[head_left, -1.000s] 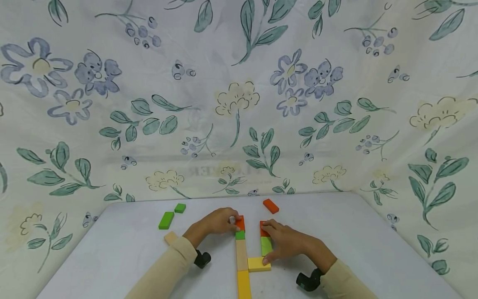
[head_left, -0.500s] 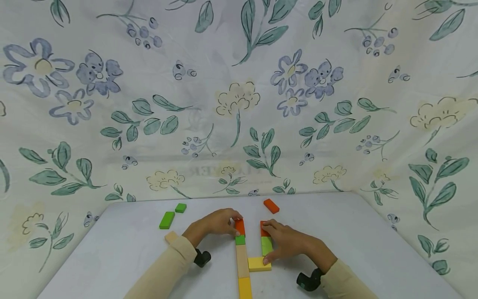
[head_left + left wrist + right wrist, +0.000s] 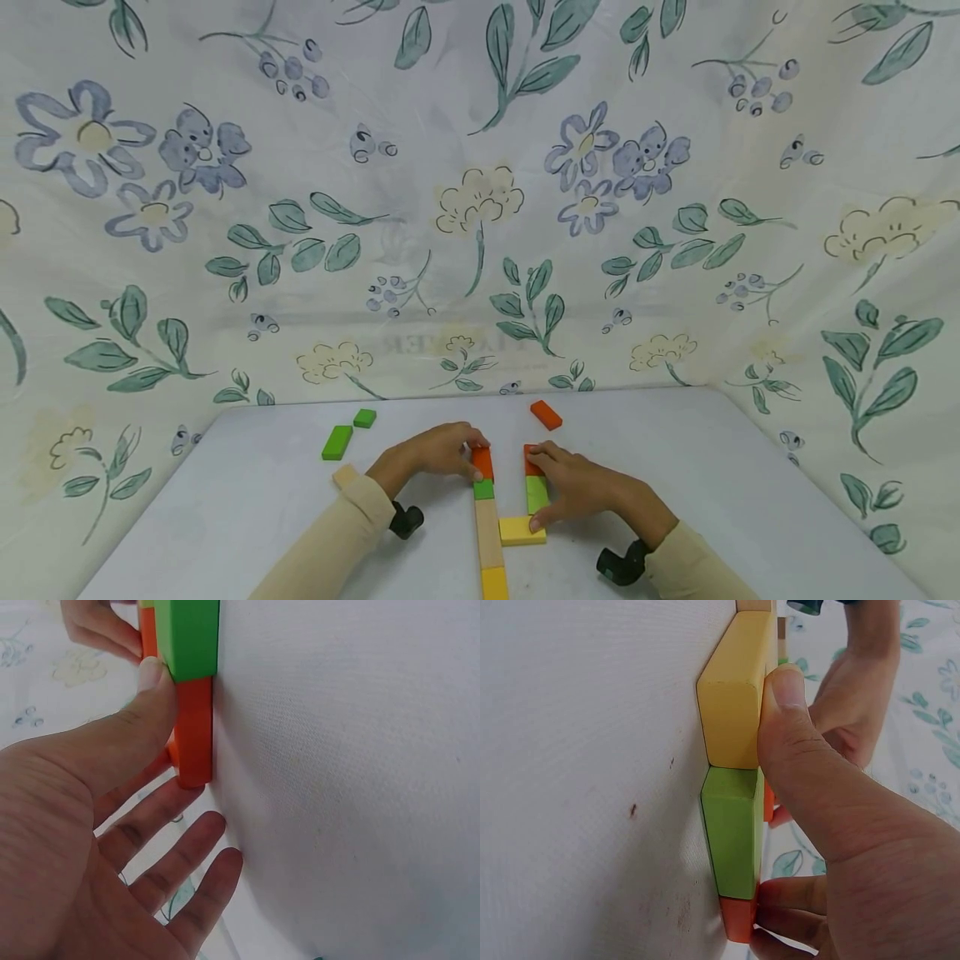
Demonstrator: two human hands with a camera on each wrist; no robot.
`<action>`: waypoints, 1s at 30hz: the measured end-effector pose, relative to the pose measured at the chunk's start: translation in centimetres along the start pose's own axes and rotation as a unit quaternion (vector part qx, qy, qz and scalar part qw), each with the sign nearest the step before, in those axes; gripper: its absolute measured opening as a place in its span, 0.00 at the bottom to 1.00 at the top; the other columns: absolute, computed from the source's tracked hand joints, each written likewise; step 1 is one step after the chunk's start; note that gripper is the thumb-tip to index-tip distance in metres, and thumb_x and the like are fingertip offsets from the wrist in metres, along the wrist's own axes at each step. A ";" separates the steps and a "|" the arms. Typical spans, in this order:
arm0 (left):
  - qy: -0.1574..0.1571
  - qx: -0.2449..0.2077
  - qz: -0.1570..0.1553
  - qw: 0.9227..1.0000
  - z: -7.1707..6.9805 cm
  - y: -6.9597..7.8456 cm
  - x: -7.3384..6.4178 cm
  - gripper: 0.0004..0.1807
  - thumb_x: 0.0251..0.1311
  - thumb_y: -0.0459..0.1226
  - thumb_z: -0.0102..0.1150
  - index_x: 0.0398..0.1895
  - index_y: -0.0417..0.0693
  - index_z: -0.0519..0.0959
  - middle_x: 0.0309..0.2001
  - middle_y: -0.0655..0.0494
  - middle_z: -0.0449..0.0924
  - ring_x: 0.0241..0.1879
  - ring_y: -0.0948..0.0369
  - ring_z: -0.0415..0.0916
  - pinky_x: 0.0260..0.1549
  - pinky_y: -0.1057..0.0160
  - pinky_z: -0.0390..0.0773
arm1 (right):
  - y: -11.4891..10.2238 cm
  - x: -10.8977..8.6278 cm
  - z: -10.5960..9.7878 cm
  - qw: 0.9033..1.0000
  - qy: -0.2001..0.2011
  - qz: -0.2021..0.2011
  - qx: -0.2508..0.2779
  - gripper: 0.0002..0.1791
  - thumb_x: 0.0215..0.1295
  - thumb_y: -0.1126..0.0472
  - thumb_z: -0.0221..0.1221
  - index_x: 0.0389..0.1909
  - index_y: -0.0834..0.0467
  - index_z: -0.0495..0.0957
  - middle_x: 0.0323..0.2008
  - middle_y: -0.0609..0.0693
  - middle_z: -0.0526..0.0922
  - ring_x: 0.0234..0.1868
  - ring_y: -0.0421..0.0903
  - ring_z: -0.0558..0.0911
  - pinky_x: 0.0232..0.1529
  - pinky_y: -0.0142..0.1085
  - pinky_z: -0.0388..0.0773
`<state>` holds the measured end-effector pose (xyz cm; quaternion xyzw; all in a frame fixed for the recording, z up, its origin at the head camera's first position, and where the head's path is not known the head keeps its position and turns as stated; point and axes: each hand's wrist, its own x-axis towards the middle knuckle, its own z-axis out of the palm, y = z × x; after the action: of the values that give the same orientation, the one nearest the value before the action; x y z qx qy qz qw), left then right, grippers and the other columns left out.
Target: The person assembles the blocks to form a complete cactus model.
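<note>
My left hand (image 3: 442,450) grips an orange-red block (image 3: 195,731), the thumb near its joint with a small green block (image 3: 483,490) and fingers at its far end. Behind the green block, a tan block (image 3: 489,533) and a golden-yellow block (image 3: 493,583) continue the column toward me. My right hand (image 3: 581,485) presses on a second, shorter row: its thumb rests on a yellow block (image 3: 731,712) lying crosswise against the tan one, while its fingertips touch another orange-red block (image 3: 737,919). A light green block (image 3: 730,840) lies between those two.
Two loose green blocks (image 3: 337,442) lie at the back left of the white table (image 3: 712,467). A tan block (image 3: 346,476) shows partly behind the left sleeve. One more orange-red block (image 3: 546,415) lies at the back. A flowered cloth (image 3: 480,250) hangs behind the table.
My left hand has slid the orange-red block and the column below it toward me, so less of the golden-yellow block shows. The right hand stays in place on its row.
</note>
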<state>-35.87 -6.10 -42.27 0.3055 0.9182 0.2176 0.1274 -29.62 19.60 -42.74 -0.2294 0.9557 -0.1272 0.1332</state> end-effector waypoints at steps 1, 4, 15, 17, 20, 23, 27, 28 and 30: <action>-0.001 0.002 -0.001 1.000 0.0 0.0 0.0 0.25 0.54 0.43 0.74 0.56 0.53 0.82 0.47 0.61 0.80 0.44 0.61 0.72 0.51 0.57 0.78 | 0.0 0.0 0.0 1.000 -0.001 0.000 0.001 0.61 0.42 0.26 0.68 0.75 0.55 0.61 0.73 0.51 0.62 0.62 0.51 0.74 0.65 0.54 0.73; -0.004 0.003 -0.002 1.000 0.1 0.0 0.0 0.24 0.54 0.44 0.74 0.56 0.53 0.82 0.47 0.61 0.80 0.44 0.61 0.72 0.52 0.57 0.78 | 0.0 -0.1 0.0 1.000 -0.002 -0.001 0.004 0.61 0.43 0.26 0.68 0.75 0.55 0.61 0.74 0.51 0.62 0.63 0.51 0.73 0.65 0.54 0.73; -0.006 -0.009 0.000 1.000 -0.2 0.1 -0.2 0.23 0.54 0.41 0.74 0.55 0.53 0.82 0.48 0.58 0.81 0.45 0.59 0.73 0.53 0.55 0.77 | -0.1 -0.2 0.0 1.000 0.001 -0.004 0.000 0.61 0.43 0.26 0.68 0.75 0.55 0.61 0.73 0.52 0.62 0.64 0.51 0.73 0.66 0.54 0.72; -0.006 -0.010 0.000 1.000 -0.2 0.1 -0.2 0.23 0.54 0.41 0.74 0.55 0.53 0.82 0.48 0.58 0.81 0.45 0.59 0.73 0.53 0.54 0.78 | 0.0 -0.1 0.0 1.000 0.002 -0.005 -0.001 0.61 0.43 0.27 0.68 0.75 0.55 0.61 0.74 0.52 0.62 0.63 0.51 0.73 0.65 0.54 0.72; -0.007 -0.008 0.000 1.000 -0.2 -0.1 -0.2 0.24 0.54 0.42 0.74 0.55 0.53 0.82 0.48 0.59 0.80 0.46 0.60 0.73 0.53 0.55 0.77 | 0.1 -0.1 0.1 1.000 0.002 -0.005 0.001 0.61 0.43 0.26 0.68 0.75 0.55 0.61 0.74 0.51 0.61 0.64 0.52 0.72 0.66 0.54 0.72; -0.011 -0.009 0.000 1.000 -0.2 -0.3 -0.1 0.25 0.53 0.42 0.75 0.56 0.54 0.81 0.49 0.61 0.80 0.47 0.60 0.74 0.54 0.55 0.77 | 0.1 -0.1 0.1 1.000 0.002 -0.005 0.000 0.61 0.43 0.26 0.68 0.75 0.55 0.61 0.74 0.51 0.61 0.65 0.52 0.72 0.65 0.54 0.72; -0.016 -0.015 0.001 1.000 -0.2 -0.4 -0.2 0.26 0.53 0.41 0.75 0.58 0.54 0.81 0.51 0.61 0.80 0.50 0.59 0.74 0.56 0.54 0.77 | 0.2 -0.1 0.1 1.000 0.003 -0.005 -0.006 0.61 0.43 0.26 0.68 0.75 0.55 0.61 0.74 0.52 0.62 0.64 0.52 0.72 0.65 0.54 0.73; -0.017 -0.016 0.003 1.000 -0.2 -0.4 -0.2 0.26 0.53 0.40 0.75 0.58 0.53 0.81 0.51 0.60 0.80 0.50 0.59 0.74 0.56 0.54 0.77 | 0.2 -0.1 0.1 1.000 0.004 -0.006 -0.006 0.61 0.43 0.27 0.69 0.75 0.55 0.61 0.74 0.52 0.62 0.64 0.52 0.72 0.65 0.54 0.73; -0.018 -0.019 0.006 1.000 -0.2 -0.4 -0.3 0.27 0.53 0.40 0.75 0.58 0.53 0.81 0.51 0.60 0.80 0.51 0.59 0.74 0.57 0.53 0.77 | 0.2 -0.1 0.1 1.000 0.004 -0.005 -0.006 0.61 0.43 0.27 0.69 0.75 0.55 0.61 0.74 0.52 0.62 0.64 0.52 0.73 0.65 0.54 0.73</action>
<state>-35.90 -6.61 -42.23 0.3119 0.9098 0.2302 0.1480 -29.57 19.78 -42.84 -0.2341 0.9560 -0.1231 0.1272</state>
